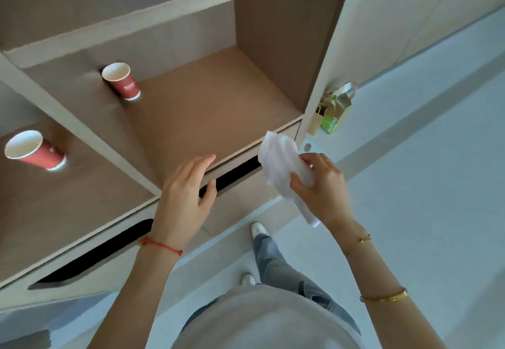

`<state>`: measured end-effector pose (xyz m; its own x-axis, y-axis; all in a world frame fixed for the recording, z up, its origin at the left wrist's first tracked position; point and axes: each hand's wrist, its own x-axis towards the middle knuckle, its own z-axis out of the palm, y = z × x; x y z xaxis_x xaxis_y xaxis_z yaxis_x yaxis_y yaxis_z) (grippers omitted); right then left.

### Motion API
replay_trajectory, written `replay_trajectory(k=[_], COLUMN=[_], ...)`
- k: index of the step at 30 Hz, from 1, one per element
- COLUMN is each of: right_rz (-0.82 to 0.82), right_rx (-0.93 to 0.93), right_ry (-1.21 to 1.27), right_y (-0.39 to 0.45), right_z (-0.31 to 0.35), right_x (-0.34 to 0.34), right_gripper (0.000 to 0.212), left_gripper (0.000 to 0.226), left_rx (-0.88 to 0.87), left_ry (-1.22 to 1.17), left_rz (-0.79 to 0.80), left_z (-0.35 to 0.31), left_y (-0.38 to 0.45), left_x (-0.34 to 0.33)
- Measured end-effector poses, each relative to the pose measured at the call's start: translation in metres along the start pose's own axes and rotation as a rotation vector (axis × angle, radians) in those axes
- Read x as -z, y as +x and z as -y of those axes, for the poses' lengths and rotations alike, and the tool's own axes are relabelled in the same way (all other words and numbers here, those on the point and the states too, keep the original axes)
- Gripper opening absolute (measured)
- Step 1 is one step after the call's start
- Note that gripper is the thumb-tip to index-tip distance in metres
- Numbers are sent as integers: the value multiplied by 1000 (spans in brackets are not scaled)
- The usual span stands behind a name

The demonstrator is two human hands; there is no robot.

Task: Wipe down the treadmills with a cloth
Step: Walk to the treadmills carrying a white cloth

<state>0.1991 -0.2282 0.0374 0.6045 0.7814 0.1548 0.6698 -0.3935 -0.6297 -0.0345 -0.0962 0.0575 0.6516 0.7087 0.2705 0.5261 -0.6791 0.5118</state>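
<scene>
My right hand (321, 184) is closed on a white cloth (281, 163), held in front of the right end of a wooden shelf unit (207, 108). The cloth bunches above my fingers and a strip of it hangs below my palm. My left hand (185, 193) rests open on the shelf's front edge, fingers on top and thumb at the dark slot of the drawer (235, 175) beneath. No treadmill is in view.
A red paper cup (121, 81) stands at the back of the middle compartment, and a second red cup (34, 150) in the left one. Paper bags and a green pack (332, 113) sit on the pale floor right of the unit. My legs and shoes are below.
</scene>
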Motion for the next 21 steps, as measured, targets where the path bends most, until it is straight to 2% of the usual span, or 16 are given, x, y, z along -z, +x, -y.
replay_trajectory(k=[12, 21], right_rz=[-313, -501], right_rx=[-340, -632], right_ry=[-50, -64], right_y=[-164, -274], right_z=[-55, -129], right_x=[92, 178], right_gripper=[33, 31], left_gripper=[41, 40], left_rx=[-366, -618], left_ry=[-92, -149], left_rz=[271, 431], left_z=[-102, -231], left_y=[-24, -50], left_x=[-42, -117])
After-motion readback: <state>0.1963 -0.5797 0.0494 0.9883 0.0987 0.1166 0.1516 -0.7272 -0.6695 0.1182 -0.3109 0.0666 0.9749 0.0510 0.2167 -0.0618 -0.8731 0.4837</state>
